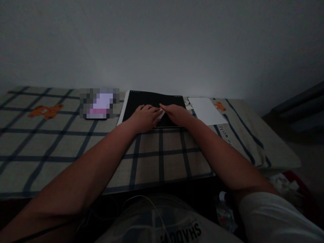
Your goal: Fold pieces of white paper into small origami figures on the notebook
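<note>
My lettered shirt fills the bottom of the frame. Mid-frame, over a black pad on the cloth-covered counter, a small white piece of paper shows between my left hand and right hand. My left fingers lie close together at its left side, my right fingertips at its top; I can't tell whether either pinches. I judge it light, thin, easily creased and best held by its edges, the pad giving firm backing.
</note>
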Available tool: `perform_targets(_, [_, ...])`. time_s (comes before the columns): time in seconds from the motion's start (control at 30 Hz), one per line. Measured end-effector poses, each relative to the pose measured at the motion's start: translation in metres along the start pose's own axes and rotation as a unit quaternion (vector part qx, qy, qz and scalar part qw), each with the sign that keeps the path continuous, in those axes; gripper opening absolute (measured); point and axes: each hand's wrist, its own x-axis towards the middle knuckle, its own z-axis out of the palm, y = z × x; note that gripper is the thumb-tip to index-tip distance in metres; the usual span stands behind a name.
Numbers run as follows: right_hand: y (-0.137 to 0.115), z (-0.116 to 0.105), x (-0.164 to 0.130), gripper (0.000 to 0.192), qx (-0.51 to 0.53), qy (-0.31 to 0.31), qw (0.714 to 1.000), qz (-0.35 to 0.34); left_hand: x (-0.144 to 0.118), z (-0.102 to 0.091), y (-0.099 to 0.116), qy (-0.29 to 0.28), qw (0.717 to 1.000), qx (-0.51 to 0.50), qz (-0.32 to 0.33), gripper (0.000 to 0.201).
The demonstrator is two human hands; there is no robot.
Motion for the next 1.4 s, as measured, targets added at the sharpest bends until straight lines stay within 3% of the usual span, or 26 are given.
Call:
perform_targets(0.37, [0.007,0.006,0.0,0.044,0.001,0.041,0.999,0.01,-0.002,-0.004,0.004,0.018,1.0,-0.002,-0.005,0.049])
perform_targets(0.6, [0.018,0.006,0.001,0.033,-0.016,0.08,0.996,0.032,-0.003,-0.01,0.003,0.049,0.997,-0.025,-0.061,0.051])
perform_targets(0.77, [0.024,0.002,0.001,0.019,0.114,0.113,0.986,0.037,0.0,-0.009,0.002,0.073,0.995,-0.031,-0.06,0.052])
perform_targets(0.9, [0.013,-0.004,-0.001,0.022,0.22,0.154,0.962,0.042,0.003,-0.007,0.002,0.096,0.985,-0.118,-0.077,0.048])
perform_targets(1.1, [-0.004,-0.01,-0.003,0.033,0.292,0.138,0.946,0.016,0.007,-0.001,0.0,0.137,0.941,-0.305,-0.045,0.035])
perform_targets(1.23, [-0.003,-0.011,-0.002,0.029,0.304,0.108,0.946,0.035,0.009,0.002,-0.003,0.147,0.929,-0.333,-0.062,0.031])
perform_targets(1.4, [0.001,-0.011,-0.001,0.028,0.348,0.085,0.932,0.055,0.011,0.005,-0.007,0.151,0.926,-0.346,-0.034,0.03])
